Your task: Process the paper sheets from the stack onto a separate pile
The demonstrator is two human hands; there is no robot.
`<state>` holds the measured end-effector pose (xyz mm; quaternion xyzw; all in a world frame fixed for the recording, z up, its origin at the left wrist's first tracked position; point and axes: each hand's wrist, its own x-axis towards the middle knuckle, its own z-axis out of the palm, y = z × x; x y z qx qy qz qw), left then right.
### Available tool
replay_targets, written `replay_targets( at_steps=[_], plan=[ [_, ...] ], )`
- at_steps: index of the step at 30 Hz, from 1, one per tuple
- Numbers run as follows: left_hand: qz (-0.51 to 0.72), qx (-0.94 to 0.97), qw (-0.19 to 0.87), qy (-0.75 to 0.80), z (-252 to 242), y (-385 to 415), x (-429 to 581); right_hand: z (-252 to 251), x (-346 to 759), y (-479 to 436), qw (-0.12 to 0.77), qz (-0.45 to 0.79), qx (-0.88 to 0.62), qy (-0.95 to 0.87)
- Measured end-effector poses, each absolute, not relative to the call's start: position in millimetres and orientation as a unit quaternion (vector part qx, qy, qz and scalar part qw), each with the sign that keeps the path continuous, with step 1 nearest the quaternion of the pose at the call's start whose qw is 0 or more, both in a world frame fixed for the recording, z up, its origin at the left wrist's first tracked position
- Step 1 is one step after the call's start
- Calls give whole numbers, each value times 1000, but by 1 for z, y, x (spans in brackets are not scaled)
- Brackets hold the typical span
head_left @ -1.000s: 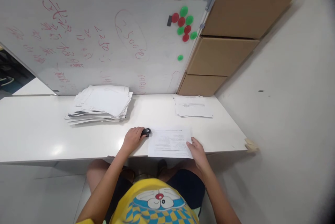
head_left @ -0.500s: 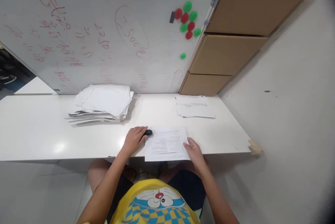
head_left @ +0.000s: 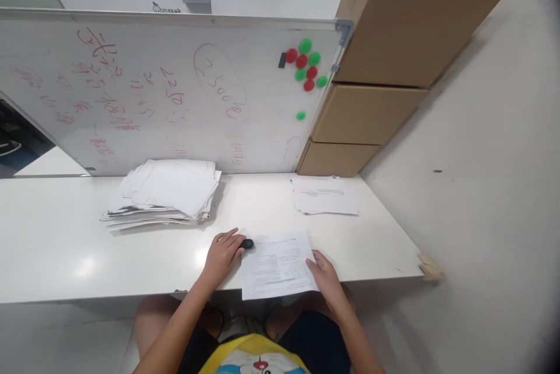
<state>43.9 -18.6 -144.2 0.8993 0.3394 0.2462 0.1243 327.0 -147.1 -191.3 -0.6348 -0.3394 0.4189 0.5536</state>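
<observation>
My left hand rests on the white desk with its fingers over a small black stapler. Only the stapler's rounded end shows; the rest is under my hand, so its kind is not fully clear. That end lies at the upper left corner of a printed sheet of paper. Whether more sheets lie under it I cannot tell. My right hand grips the paper's right edge, thumb on top and fingers beneath. The lower edge of the paper sticks out past the desk's front edge.
A thick, uneven paper stack stands at the back left. A thinner pile of papers lies at the back right. Behind the desk are a whiteboard with red writing and round magnets, and stacked cardboard boxes. A wall borders the right.
The camera view has tilted up, so everything sits lower in the picture. My left fingers have lifted and spread slightly over the stapler. The paper has turned a little, still in my right hand.
</observation>
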Motion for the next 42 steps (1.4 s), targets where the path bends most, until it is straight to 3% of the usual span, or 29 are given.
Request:
replay_targets(
  at_steps=[6,10,12,22,27,29,33,37,42],
  plan=[
    [265,900,110,329,-155,-14,40,-179,342,-152,572,426,-635,-295],
    [282,900,91,319,-156,-12,41,-170,401,-126,576,261,-730,-259],
    [288,901,83,315,-155,-12,42,-161,440,-100,512,159,-792,-293],
    [298,903,-4,311,-152,-16,45,-149,507,5,365,35,-857,-363],
    [297,896,-27,329,-150,-28,45,-149,462,7,413,-70,-793,-441],
    [323,883,-46,337,-149,-28,41,-152,429,-7,461,-66,-739,-487],
    [351,844,-94,395,-132,2,16,-176,362,-61,471,-20,-692,-547],
    [314,772,-136,536,-113,56,-23,-202,328,-120,581,183,-682,-405],
    [313,786,-134,516,-126,77,-50,-200,315,-157,598,198,-686,-366]
  ],
)
